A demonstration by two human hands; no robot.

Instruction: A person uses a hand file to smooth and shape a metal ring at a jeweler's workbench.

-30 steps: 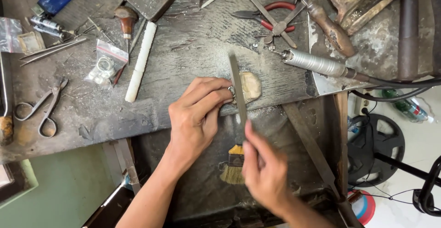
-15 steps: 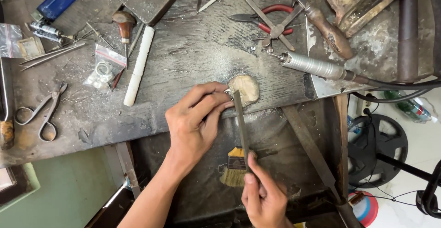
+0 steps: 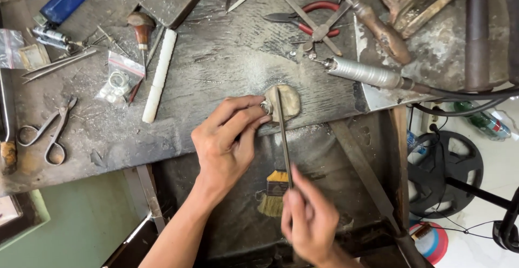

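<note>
Centrally, a small metal ring (image 3: pixel 266 106) is pinched between the thumb and fingertips of the left hand (image 3: pixel 227 141) and is pressed against a worn wooden peg (image 3: pixel 289 101) at the near edge of the workbench (image 3: pixel 216 73). The left forearm is angled up from the near left, with the wrist slightly bent. A slim file (image 3: pixel 283 135) is gripped at its near end by the closed right hand (image 3: pixel 308 219), its far tip laid across the ring and peg. A small brush (image 3: pixel 273 195) is seen below, between the hands.
</note>
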